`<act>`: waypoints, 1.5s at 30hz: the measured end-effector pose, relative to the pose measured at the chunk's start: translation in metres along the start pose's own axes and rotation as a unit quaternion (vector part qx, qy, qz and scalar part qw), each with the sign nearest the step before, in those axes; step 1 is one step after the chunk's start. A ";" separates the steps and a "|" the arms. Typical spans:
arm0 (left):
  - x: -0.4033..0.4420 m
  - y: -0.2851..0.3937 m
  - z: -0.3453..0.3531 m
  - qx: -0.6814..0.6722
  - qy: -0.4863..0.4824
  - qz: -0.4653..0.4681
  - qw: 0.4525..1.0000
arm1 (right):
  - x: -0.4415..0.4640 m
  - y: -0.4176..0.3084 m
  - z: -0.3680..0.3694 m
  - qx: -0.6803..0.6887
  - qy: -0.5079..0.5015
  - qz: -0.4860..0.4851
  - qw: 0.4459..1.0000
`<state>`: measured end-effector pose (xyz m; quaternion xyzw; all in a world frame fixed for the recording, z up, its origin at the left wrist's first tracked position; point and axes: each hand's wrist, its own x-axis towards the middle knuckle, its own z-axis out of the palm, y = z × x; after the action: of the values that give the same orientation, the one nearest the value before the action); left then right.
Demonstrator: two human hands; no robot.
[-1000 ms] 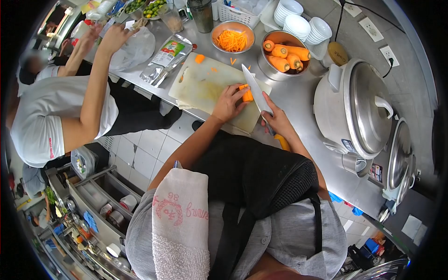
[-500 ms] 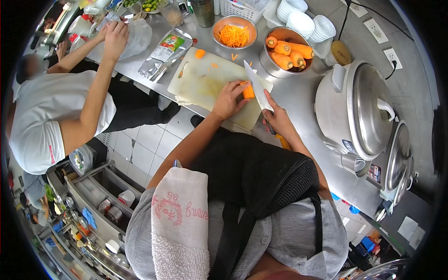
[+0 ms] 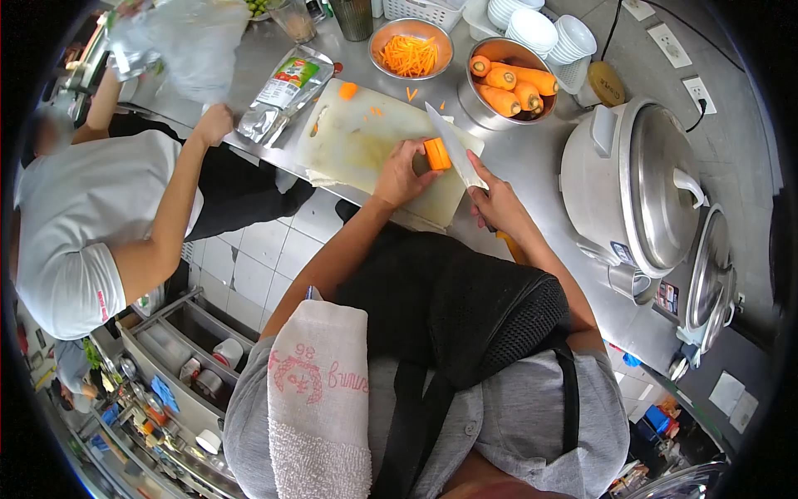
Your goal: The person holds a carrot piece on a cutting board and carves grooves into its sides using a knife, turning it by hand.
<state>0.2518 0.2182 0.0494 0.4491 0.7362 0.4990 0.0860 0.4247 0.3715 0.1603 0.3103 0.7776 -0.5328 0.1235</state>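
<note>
My left hand grips a cut block of carrot between thumb and fingers over the right part of the cutting board. Wrapped around the handle of a kitchen knife, my right hand holds its broad blade just right of the carrot block. The blade points away from me. A carrot end and small orange bits lie at the board's far side. Beyond it stands a metal bowl of carrot strips, and to the right a steel pot holds several peeled carrots.
A silver foil pouch lies left of the board. On the right stands a large lidded cooker. Stacked white bowls are at the back. A co-worker in a white shirt handles a plastic bag at left.
The carrot block has turned slightly in my left fingers, showing its cut face more. The knife has shifted slightly left. The co-worker has lifted the plastic bag and lowered one hand.
</note>
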 end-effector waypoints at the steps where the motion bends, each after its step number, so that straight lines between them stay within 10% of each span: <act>1: 0.000 -0.001 0.000 -0.008 -0.002 -0.003 1.000 | 0.000 -0.001 0.000 -0.001 -0.001 0.002 1.000; 45: 0.003 0.001 -0.002 0.076 -0.034 0.100 0.991 | 0.006 0.029 0.018 0.080 0.034 -0.046 0.995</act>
<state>0.2497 0.2191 0.0516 0.5427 0.7200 0.4318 0.0259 0.4352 0.3645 0.1278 0.3008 0.7498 -0.5874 0.0476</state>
